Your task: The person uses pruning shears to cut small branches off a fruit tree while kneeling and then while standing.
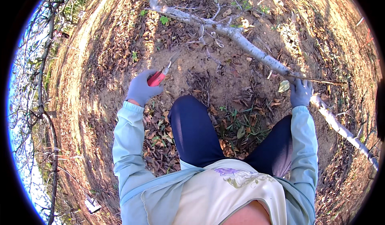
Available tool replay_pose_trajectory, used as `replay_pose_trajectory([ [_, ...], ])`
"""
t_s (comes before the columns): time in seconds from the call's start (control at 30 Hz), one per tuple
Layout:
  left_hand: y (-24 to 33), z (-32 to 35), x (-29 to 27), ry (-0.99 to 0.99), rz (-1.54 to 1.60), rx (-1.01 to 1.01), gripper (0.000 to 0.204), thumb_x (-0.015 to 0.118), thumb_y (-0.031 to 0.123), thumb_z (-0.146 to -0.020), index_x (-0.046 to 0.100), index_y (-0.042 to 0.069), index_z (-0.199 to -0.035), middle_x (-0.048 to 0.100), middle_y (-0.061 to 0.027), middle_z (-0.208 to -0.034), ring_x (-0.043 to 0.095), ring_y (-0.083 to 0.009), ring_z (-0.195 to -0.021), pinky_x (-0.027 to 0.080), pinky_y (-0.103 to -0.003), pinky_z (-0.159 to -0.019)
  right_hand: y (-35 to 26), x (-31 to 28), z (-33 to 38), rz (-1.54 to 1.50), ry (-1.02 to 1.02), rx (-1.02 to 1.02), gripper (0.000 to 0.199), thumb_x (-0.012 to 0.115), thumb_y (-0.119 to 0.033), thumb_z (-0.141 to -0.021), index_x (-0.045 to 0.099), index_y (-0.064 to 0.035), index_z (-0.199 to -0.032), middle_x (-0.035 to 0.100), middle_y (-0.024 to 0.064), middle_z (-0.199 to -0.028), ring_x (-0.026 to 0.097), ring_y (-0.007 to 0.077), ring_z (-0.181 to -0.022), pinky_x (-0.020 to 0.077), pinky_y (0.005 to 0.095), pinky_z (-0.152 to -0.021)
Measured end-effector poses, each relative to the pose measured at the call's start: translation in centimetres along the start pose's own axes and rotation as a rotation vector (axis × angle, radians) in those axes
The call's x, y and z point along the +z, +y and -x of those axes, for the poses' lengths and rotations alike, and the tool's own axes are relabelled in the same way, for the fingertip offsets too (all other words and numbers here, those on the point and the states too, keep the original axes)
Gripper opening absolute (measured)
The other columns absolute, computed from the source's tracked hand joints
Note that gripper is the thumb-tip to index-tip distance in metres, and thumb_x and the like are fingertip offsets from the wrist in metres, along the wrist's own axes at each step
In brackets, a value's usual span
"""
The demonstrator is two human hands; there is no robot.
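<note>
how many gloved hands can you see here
2: the left hand is left of the knees, holding red-handled pruning shears; the right hand is at right, gripping the pale branch. None seem hidden.

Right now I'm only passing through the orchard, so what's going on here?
A person crouches on bare, leaf-strewn ground beside a pale cut branch. The gloved right hand grips the branch near a thin side twig. The gloved left hand holds red-handled pruning shears, blades pointing toward the branch but apart from it.
</note>
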State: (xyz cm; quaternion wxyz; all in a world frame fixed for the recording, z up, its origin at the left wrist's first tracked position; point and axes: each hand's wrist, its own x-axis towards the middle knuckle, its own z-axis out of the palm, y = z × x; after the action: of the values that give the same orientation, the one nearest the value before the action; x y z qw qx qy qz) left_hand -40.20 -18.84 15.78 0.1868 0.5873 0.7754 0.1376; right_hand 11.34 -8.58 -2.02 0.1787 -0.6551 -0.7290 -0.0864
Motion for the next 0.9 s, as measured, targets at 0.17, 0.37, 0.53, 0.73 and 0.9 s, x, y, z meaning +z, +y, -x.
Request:
replay_pose_trajectory([
  [0.17, 1.8, 3.0, 1.3, 0.029, 0.093, 0.171, 0.067, 0.081, 0.020, -0.062, 0.057, 0.000, -0.121, 0.065, -0.0139, -0.110, 0.063, -0.0212, -0.101, 0.048, -0.032, -0.091, 0.3, 0.4, -0.1, 0.018, -0.001, -0.006, 0.045, 0.067, -0.020, -0.079, 0.058, -0.0200, -0.123, 0.058, 0.0046, -0.120, 0.052, 0.0310, -0.111, 0.0422, 0.0466, -0.092],
  [0.37, 4.0, 2.4, 2.0, 0.072, 0.065, 0.184, 0.067, 0.081, 0.021, -0.062, 0.057, 0.000, -0.121, 0.065, -0.0134, -0.110, 0.063, -0.0201, -0.101, 0.048, -0.033, -0.090, 0.2, 0.5, 0.0, 0.013, 0.005, -0.018, 0.047, 0.067, -0.020, -0.079, 0.057, -0.0204, -0.125, 0.058, 0.0037, -0.121, 0.053, 0.0302, -0.109, 0.0424, 0.0462, -0.091],
  [0.53, 4.2, 1.7, 1.7, 0.012, 0.134, 0.205, 0.067, 0.081, 0.018, -0.063, 0.056, 0.000, -0.123, 0.064, -0.0114, -0.110, 0.062, -0.0169, -0.100, 0.048, -0.031, -0.090, 0.2, 0.5, 0.0, 0.011, 0.021, -0.009, 0.042, 0.067, -0.020, -0.078, 0.060, -0.0199, -0.120, 0.059, 0.0041, -0.114, 0.053, 0.0304, -0.106, 0.0424, 0.0470, -0.089],
  [0.73, 2.4, 2.2, 1.5, -0.059, 0.294, 0.155, 0.067, 0.082, 0.011, -0.064, 0.055, -0.001, -0.124, 0.062, -0.0099, -0.111, 0.059, -0.0158, -0.102, 0.046, -0.031, -0.092, -0.1, 0.0, -0.1, -0.004, 0.001, 0.014, 0.034, 0.066, -0.020, -0.078, 0.063, -0.0184, -0.112, 0.060, 0.0043, -0.111, 0.053, 0.0305, -0.105, 0.0421, 0.0475, -0.089],
  [0.9, 2.0, 1.2, 2.1, -0.049, 0.309, 0.146, 0.068, 0.082, 0.022, -0.063, 0.057, 0.000, -0.122, 0.065, -0.0118, -0.109, 0.063, -0.0174, -0.099, 0.049, -0.032, -0.089, -0.5, -0.2, -0.2, -0.002, 0.014, 0.034, 0.031, 0.066, -0.020, -0.078, 0.063, -0.0182, -0.109, 0.059, 0.0032, -0.113, 0.053, 0.0302, -0.107, 0.0414, 0.0471, -0.090],
])
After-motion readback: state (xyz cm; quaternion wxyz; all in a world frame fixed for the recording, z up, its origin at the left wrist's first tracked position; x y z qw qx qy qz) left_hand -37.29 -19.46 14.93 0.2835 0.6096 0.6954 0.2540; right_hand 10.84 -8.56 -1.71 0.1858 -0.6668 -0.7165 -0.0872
